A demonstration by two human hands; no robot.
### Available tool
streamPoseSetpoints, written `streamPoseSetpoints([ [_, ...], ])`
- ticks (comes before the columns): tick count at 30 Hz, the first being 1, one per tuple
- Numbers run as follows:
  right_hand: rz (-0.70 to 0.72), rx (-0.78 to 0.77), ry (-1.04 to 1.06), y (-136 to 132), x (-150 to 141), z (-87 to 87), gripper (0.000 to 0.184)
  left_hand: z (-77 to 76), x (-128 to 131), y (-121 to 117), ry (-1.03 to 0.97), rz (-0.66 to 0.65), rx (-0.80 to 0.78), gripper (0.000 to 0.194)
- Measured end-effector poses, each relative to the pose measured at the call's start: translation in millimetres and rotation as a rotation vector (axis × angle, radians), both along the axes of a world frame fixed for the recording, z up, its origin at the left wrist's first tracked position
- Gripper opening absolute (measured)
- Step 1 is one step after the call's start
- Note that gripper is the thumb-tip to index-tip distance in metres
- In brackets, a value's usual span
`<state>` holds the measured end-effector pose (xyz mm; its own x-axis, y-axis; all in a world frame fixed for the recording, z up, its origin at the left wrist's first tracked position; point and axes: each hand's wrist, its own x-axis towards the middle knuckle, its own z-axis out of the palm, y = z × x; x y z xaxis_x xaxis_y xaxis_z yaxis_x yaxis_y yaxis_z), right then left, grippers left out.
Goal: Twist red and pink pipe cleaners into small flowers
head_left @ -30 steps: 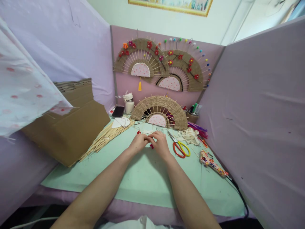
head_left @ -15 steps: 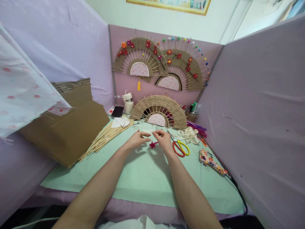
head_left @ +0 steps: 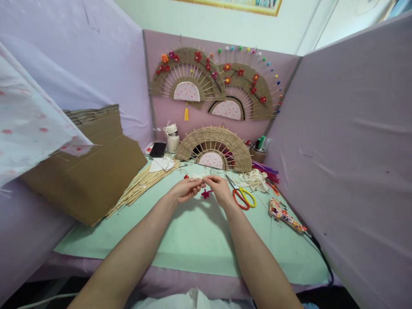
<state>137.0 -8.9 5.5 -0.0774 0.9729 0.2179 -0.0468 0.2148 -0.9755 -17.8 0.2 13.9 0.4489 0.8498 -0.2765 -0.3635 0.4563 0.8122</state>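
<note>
My left hand [head_left: 188, 189] is closed, its fingertips meeting those of my right hand [head_left: 219, 188] over the mint cloth. The fingers of my right hand are pinched together; what lies between the fingertips is too small to make out. A magenta fuzzy flower [head_left: 205, 194] shows just below the fingertips, its short stem running towards my right hand; I cannot tell whether it is held or lying there. A small red piece [head_left: 186, 177] and some white material [head_left: 198, 176] lie just beyond my left hand. Scissors [head_left: 243, 198] with red and yellow handles rest beside my right hand.
A twine-woven fan [head_left: 214, 134] stands behind my hands. Thin sticks [head_left: 141, 185] and cardboard [head_left: 86, 171] are at left. To the right are cream fabric strips [head_left: 255, 179] and a patterned glue gun [head_left: 285, 215] with its cord. A bottle [head_left: 173, 139] and phone [head_left: 158, 149] stand behind.
My left hand has moved right and its fingers have closed, meeting my right fingertips. My right hand has shifted slightly left. The view has tilted a little.
</note>
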Motion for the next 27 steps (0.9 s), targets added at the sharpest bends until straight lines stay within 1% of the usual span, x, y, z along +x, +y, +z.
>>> streamPoseSetpoints([
  [4,0.004,-0.007,-0.012,-1.1,-0.3,2.1,0.027,2.9,-1.7,0.0,-0.034,-0.028,-0.086,0.004],
  [9,0.033,-0.039,-0.019,-2.7,-0.7,4.3,0.026,4.5,-3.1,-0.2,-0.071,-0.050,-0.167,0.008],
  [13,0.084,-0.059,0.018,-1.3,0.7,2.3,0.027,4.3,-4.6,0.9,-0.081,-0.068,-0.157,0.008],
  [18,0.153,-0.077,0.052,1.9,6.2,0.9,0.037,6.4,-5.9,2.1,-0.074,-0.064,-0.147,0.006],
  [21,0.149,-0.076,0.046,2.8,8.5,1.1,0.039,8.7,-5.8,1.1,-0.074,-0.065,-0.149,0.006],
  [27,0.102,-0.055,0.028,2.2,8.4,2.3,0.032,9.6,-4.7,-0.7,-0.058,-0.074,-0.138,0.005],
])
